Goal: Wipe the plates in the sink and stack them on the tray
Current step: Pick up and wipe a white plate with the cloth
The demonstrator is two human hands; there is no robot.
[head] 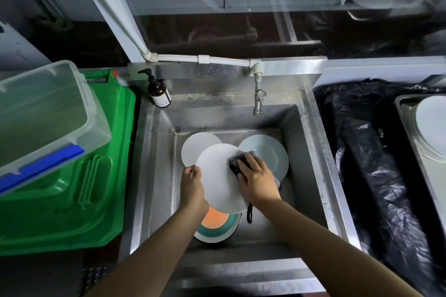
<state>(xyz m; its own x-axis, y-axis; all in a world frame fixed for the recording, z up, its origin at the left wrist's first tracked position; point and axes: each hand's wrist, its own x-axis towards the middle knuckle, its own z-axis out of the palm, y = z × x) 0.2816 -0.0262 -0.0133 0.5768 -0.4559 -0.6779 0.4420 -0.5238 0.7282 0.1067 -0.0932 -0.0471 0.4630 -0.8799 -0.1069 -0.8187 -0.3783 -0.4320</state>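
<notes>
A: Left side? Green bin (72,176), clear lidded tub (45,113) tilted on top.
B: Steel backsplash (217,72), white pipe (200,58), tap (258,99), brown pump bottle (158,90). Black plastic sheeting (376,176) right. Dim light.

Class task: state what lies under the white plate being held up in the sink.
Under the white plate sits a plate with an orange centre and teal rim, partly showing. Its upper part is covered, as is anything beneath it.

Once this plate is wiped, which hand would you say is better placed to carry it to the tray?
Probably left: the left hand already grips the plate, while the right hand presses the cloth.
</notes>
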